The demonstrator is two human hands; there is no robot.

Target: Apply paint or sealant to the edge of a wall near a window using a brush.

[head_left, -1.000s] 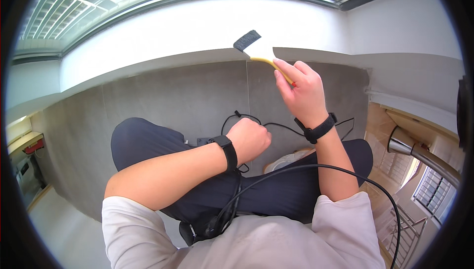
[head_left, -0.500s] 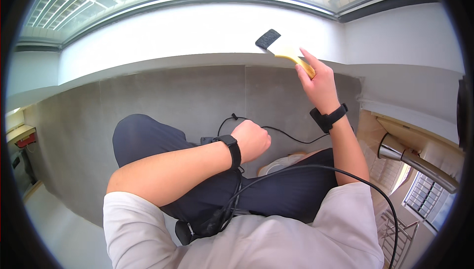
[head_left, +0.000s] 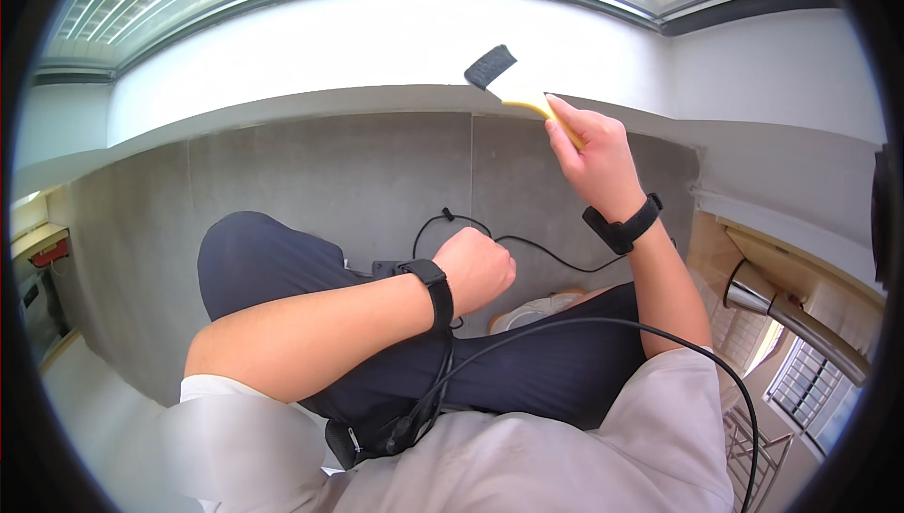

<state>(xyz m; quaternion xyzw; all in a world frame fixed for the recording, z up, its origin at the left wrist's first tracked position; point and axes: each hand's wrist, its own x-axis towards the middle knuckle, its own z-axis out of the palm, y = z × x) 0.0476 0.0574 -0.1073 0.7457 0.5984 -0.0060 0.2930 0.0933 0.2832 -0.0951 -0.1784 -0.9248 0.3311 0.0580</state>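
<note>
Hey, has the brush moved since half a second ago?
Yes, left: the brush has shifted nearer the line of the vertical seam in the grey surface, though most of it remains right of that line.

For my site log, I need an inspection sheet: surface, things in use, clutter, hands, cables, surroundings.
Surface: smooth white window ledge, brightly lit.
Things in use: yellow-handled brush with black bristles, over the ledge; contact unclear.
Clutter: small dark boxy item beside the black left wristband, kind unclear.
Hands: bare right hand grips the brush; bare left hand curled, palm hidden.
Cables: thin black cable on grey floor; thicker black cable across dark trousers.
Surroundings: dark-framed glass window ahead; shiny metal cylinder at right.
</note>
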